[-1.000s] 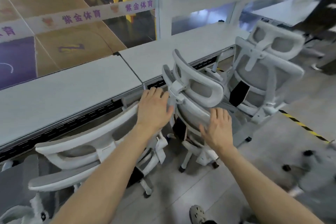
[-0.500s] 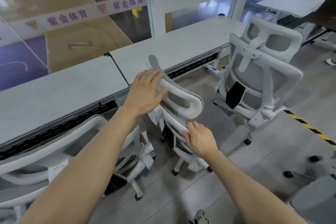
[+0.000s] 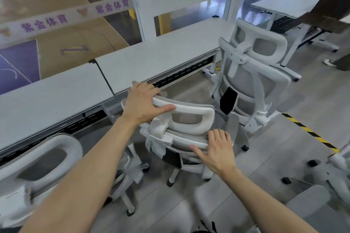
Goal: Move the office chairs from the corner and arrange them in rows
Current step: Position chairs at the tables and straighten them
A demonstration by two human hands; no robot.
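A white office chair (image 3: 191,119) with grey mesh stands right in front of me, its back toward me. My left hand (image 3: 144,104) grips the left end of its headrest, fingers over the top and thumb along the front. My right hand (image 3: 216,147) rests on the top rail of its backrest, fingers curled over the edge. A second white chair (image 3: 253,73) stands to the right, facing the desk. A third chair (image 3: 43,159) is at my lower left, blurred.
Long white desks (image 3: 151,56) run along a glass wall at the back. Another desk (image 3: 295,4) stands at the far right, with a person's leg and shoe (image 3: 333,62) beside it. Yellow-black floor tape (image 3: 310,132) crosses the right. A further chair's base (image 3: 322,174) sits lower right.
The middle chair has swung round so its back faces me. My left hand shifted onto the headrest's left end and my right hand settled on the backrest rail. The view moved closer.
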